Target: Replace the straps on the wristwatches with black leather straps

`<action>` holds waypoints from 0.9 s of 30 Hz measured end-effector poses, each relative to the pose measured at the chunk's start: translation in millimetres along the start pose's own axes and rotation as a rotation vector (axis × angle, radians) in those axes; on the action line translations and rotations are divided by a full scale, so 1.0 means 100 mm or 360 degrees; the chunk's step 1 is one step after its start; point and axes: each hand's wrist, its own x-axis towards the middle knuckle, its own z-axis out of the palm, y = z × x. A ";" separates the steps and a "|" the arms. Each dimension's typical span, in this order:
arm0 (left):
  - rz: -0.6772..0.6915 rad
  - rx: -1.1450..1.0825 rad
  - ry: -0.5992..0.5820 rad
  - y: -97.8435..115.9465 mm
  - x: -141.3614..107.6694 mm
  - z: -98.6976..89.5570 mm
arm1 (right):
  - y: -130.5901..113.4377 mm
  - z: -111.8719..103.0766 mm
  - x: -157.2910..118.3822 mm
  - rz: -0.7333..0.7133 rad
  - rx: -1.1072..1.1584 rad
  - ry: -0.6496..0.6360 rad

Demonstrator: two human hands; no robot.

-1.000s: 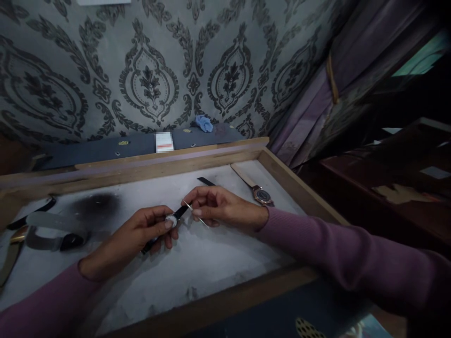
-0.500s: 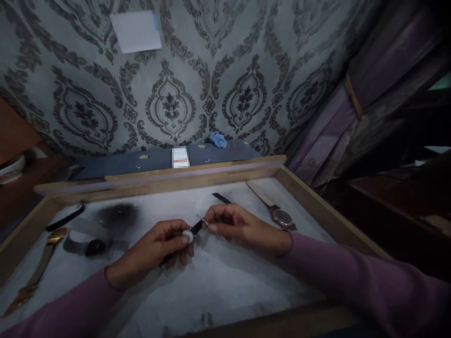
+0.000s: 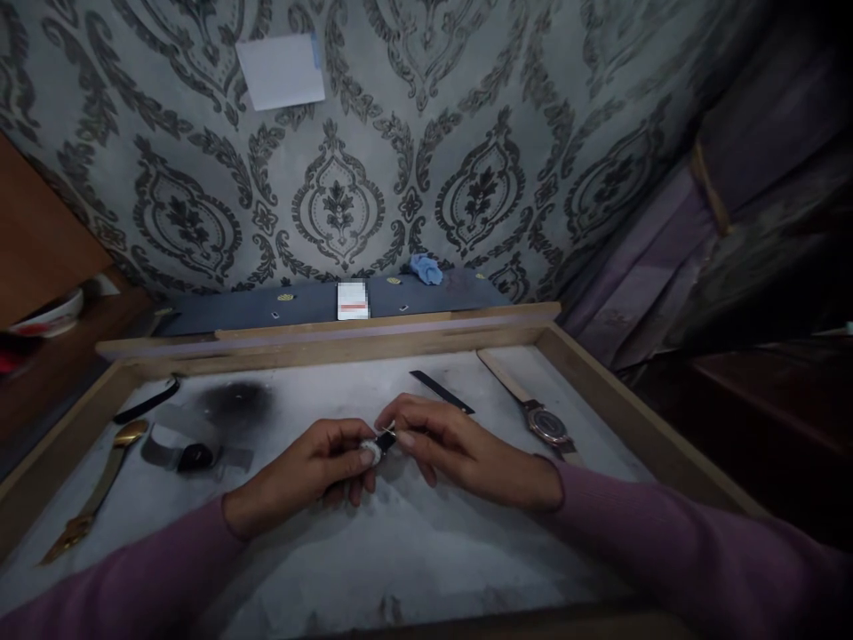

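Note:
My left hand (image 3: pixel 333 458) is closed on a small wristwatch (image 3: pixel 374 451) with a pale, shiny case and a short black strap end, thumb lying against the case. Beside it, my right hand (image 3: pixel 450 444) pinches a thin metal tool (image 3: pixel 388 430) right at that strap end. Its tip crosses the strap; the rest is hidden in my fingers, so its exact kind does not show. Both hands are just above the pale floor of a wooden tray (image 3: pixel 373 569). Behind my right hand lies a loose black strap (image 3: pixel 443 392).
A round-cased watch (image 3: pixel 547 424) with a tan-backed strap lies at right. On the left are a gold-toned watch (image 3: pixel 99 484), a mesh-band watch (image 3: pixel 196 457) and a black curved band (image 3: pixel 147 402). A blue crumpled cloth (image 3: pixel 426 268) and a small white box (image 3: pixel 353 300) sit beyond the rim.
My right hand has come closer to the watch, its fingers now curled over the strap end. The whole view has shifted slightly, with things appearing farther right.

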 end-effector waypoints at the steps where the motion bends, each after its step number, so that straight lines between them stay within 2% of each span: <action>1: 0.0012 0.0015 -0.0014 0.01 -0.01 0.01 | 0.00 0.00 0.00 0.0015 -0.0011 -0.0022; 4: 0.0035 0.0046 -0.0020 0.04 -0.04 0.01 | 0.00 -0.02 0.00 0.0047 -0.0023 -0.0099; 19: 0.0051 0.0167 0.0015 0.05 -0.09 -0.01 | -0.07 -0.06 0.01 -0.0085 -0.0060 -0.0244; 27: 0.0117 0.0274 0.0004 0.05 -0.11 -0.02 | -0.06 -0.05 0.03 -0.0086 -0.0157 -0.0230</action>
